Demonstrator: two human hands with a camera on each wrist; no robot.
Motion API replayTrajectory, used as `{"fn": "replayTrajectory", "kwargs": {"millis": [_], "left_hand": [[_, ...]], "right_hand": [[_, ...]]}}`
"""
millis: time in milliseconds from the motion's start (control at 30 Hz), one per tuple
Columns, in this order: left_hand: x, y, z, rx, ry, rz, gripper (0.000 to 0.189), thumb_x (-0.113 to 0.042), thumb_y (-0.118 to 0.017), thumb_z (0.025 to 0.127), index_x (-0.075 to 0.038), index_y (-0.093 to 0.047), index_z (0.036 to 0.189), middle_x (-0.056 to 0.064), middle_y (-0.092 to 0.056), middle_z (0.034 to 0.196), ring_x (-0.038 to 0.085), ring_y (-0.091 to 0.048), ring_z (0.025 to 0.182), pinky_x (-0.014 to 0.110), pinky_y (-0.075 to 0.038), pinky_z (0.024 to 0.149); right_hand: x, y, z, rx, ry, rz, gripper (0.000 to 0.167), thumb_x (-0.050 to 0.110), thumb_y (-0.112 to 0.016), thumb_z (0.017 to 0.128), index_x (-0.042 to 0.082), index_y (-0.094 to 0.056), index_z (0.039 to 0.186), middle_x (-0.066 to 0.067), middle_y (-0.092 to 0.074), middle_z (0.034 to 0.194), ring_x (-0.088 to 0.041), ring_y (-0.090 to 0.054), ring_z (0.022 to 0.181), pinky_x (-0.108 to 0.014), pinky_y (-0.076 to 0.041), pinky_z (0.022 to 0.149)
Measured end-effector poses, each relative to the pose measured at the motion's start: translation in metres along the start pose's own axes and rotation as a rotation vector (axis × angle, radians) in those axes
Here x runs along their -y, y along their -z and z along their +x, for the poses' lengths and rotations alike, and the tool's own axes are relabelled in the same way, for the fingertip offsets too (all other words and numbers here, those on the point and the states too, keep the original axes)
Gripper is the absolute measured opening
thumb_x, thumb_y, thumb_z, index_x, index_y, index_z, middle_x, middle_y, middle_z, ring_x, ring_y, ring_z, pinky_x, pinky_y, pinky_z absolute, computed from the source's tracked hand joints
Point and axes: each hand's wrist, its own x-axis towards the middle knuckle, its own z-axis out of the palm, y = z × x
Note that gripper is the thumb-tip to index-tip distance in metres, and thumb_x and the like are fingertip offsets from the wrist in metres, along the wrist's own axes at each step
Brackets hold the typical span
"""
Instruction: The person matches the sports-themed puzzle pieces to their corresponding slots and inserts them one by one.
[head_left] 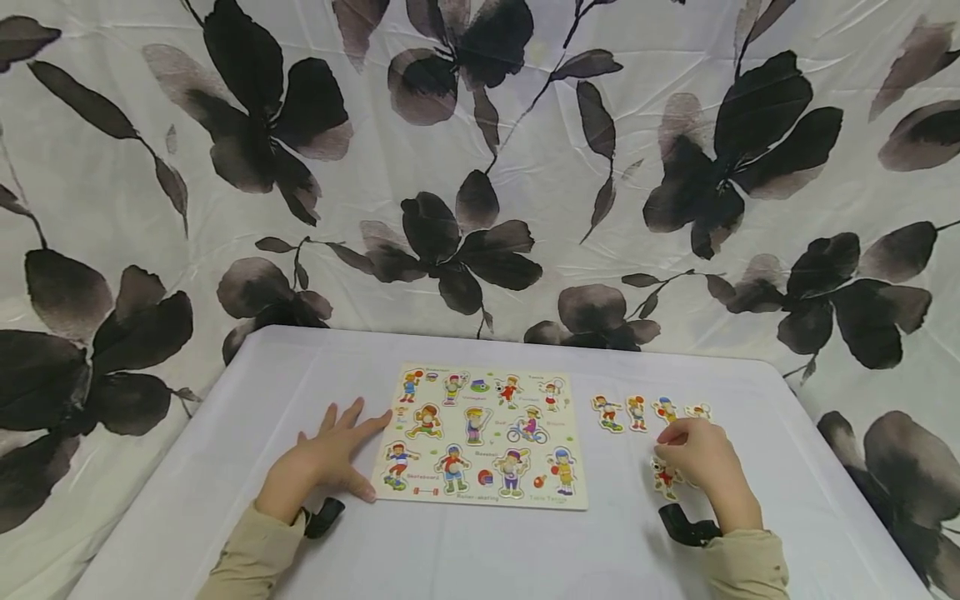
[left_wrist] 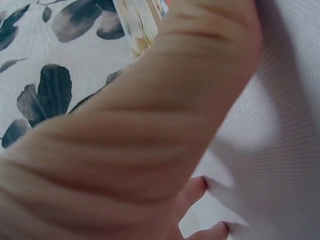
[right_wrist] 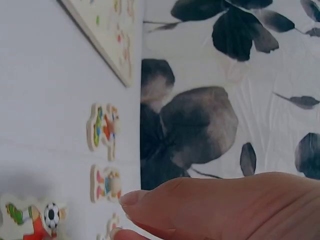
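A wooden puzzle board (head_left: 480, 492) printed with sports figures lies flat on the table. My left hand (head_left: 322, 458) rests with spread fingers at its left side, index finger and thumb at the board's edge. To the right, my right hand (head_left: 705, 462) hovers among loose puzzle pieces. In the right wrist view its thumb (right_wrist: 165, 205) and a fingertip stand apart with no piece visible between them. A skateboarder piece (head_left: 607, 415), a basketball piece (head_left: 636, 414) and a blue-capped piece (head_left: 664, 409) form a row. A soccer player piece (head_left: 663, 482) lies nearer, partly hidden by the hand.
A white cloth covers the table (head_left: 480, 554). Behind it hangs a curtain (head_left: 570, 183) with dark flowers. Another piece (head_left: 698, 411) ends the row, partly covered by the right hand. Black wrist straps (head_left: 324, 518) show at both cuffs.
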Motion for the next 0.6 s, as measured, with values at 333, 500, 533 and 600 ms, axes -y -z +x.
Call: {"fn": "replayTrajectory", "kwargs": {"millis": [333,500,533,600], "left_hand": [[0.001,-0.001,0.002,-0.006,0.013,0.028,0.124,-0.046,-0.093,0.047,-0.023,-0.036,0.155,0.026,-0.009,0.162,0.058,0.002,0.143,0.088,-0.003,0.094],[0.001,0.000,0.001,0.000,0.020,0.026,0.124,-0.046,-0.093,0.047,-0.024,-0.035,0.155,0.025,-0.008,0.163,0.057,0.003,0.144,0.088,-0.004,0.093],[0.001,0.001,0.000,0.002,0.022,0.025,0.124,-0.046,-0.093,0.047,-0.025,-0.035,0.155,0.024,-0.008,0.163,0.057,0.003,0.144,0.088,-0.004,0.093],[0.001,0.001,0.000,0.004,0.024,0.026,0.124,-0.046,-0.093,0.048,-0.025,-0.035,0.155,0.024,-0.007,0.163,0.057,0.003,0.144,0.088,-0.004,0.093]], "right_hand": [[-0.021,0.004,0.003,0.063,-0.075,0.006,0.011,0.012,-0.071,0.080,0.002,-0.071,0.084,-0.005,-0.064,0.078,-0.022,-0.056,0.073,-0.033,-0.044,0.059],[-0.024,0.000,0.006,0.122,-0.101,0.006,0.011,0.014,-0.074,0.078,0.004,-0.070,0.080,-0.003,-0.062,0.073,-0.021,-0.055,0.069,-0.032,-0.044,0.057],[-0.025,-0.001,0.006,0.125,-0.105,0.006,0.010,0.014,-0.074,0.077,0.005,-0.070,0.078,-0.003,-0.062,0.072,-0.020,-0.055,0.067,-0.032,-0.044,0.056],[-0.025,-0.004,0.006,0.129,-0.101,0.007,0.009,0.013,-0.074,0.076,0.006,-0.069,0.076,-0.002,-0.061,0.069,-0.019,-0.054,0.065,-0.031,-0.043,0.055]]}}
